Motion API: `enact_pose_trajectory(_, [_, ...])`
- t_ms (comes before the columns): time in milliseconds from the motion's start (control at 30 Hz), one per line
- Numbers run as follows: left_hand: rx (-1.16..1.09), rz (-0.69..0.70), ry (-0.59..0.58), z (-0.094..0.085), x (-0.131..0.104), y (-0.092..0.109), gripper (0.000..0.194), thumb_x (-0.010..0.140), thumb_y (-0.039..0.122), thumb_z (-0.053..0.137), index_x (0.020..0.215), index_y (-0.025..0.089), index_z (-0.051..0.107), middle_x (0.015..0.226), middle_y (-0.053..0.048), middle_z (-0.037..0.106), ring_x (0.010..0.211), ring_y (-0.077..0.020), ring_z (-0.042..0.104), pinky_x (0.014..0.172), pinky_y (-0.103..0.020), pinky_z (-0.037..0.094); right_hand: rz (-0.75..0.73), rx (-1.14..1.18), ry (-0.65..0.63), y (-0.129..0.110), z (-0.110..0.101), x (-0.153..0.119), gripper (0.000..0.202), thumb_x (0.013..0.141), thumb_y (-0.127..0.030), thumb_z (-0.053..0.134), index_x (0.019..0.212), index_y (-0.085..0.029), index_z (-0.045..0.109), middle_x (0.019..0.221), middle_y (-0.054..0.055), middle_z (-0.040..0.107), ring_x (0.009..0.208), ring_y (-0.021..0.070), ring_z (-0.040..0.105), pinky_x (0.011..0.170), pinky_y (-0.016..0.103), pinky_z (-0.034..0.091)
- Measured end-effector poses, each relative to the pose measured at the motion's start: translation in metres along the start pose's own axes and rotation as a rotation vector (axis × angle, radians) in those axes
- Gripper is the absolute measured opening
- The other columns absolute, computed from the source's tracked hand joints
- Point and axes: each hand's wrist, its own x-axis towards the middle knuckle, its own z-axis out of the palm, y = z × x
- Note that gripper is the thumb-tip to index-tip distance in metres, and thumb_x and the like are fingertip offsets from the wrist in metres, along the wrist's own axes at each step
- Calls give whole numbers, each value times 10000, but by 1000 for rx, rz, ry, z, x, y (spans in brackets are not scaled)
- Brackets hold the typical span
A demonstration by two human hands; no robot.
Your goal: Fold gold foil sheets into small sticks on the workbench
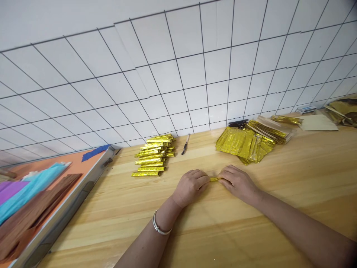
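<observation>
One gold strip [214, 179] showed between the left hand [194, 185] and the right hand [237, 182]

It looked shiny, narrow and nearly straight, with a short middle length in sight and its ends hidden by the fingers; each hand, fingers bent and close together, pinched one end at the wooden table [111, 208], while a stack of gold sticks [150, 161] lay beyond the left hand and some flat gold sheets [234, 141] beyond the right
</observation>
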Motion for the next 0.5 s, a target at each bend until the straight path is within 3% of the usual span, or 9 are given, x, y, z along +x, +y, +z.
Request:
enact_pose_trajectory(233, [-40, 3, 21, 5, 1, 2, 153, 903, 202, 452, 911, 175, 603, 904, -51, 649, 862, -153, 576, 768, -284, 449, -12, -9, -64, -1, 0, 1, 165, 857, -239, 539, 1003, -220, 613, 913, 57, 612, 905, 200, 528, 802, 351, 445])
enact_pose_trajectory(500, [-48, -35, 5, 5, 2, 5, 120, 888, 202, 467, 873, 174, 583, 865, -55, 636, 839, -162, 574, 752, -290, 451, -13, 4, -62, -3, 0, 2, 54, 838, -189, 535, 825, -203, 586, 827, 50, 592, 840, 195, 522, 749, 341, 439])
